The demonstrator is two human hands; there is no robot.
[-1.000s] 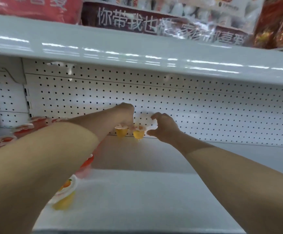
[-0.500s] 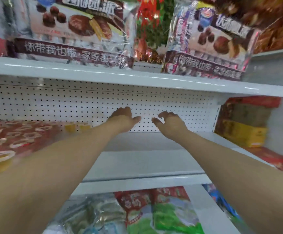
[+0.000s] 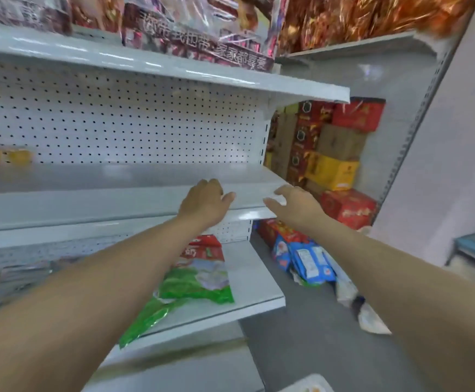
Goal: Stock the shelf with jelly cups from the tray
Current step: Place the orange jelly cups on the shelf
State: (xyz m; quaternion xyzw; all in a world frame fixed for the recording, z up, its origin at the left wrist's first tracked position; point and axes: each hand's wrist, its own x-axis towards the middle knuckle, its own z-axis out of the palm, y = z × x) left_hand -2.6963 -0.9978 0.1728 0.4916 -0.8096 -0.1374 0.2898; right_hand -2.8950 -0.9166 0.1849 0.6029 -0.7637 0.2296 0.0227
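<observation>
While both arms are stretched forward, left hand (image 3: 205, 203): fingers loosely bent, thumb out to the right, holding nothing; it hangs over the front edge of the middle shelf (image 3: 103, 205), and whether it touches is unclear.
Right hand (image 3: 295, 206): fingers relaxed and slightly spread, thumb pointing left, holding nothing, at that shelf's right front corner; near the other hand but apart from it.
Jelly cups (image 3: 3, 157): two yellow smears at the far left of the same shelf, against the pegboard back (image 3: 145, 123), well apart from both hands; too blurred to make out lids.
Bottom edge: a white shape (image 3: 311, 385) with an orange patch, cut off; what it is cannot be told.
Upper shelf: snack packets (image 3: 202, 32) smeared by motion, tops cut off.
Lower shelf: green packet (image 3: 194, 284), partly hidden behind the left forearm.
Right side: stacked boxes (image 3: 338, 154), lettering unreadable.
</observation>
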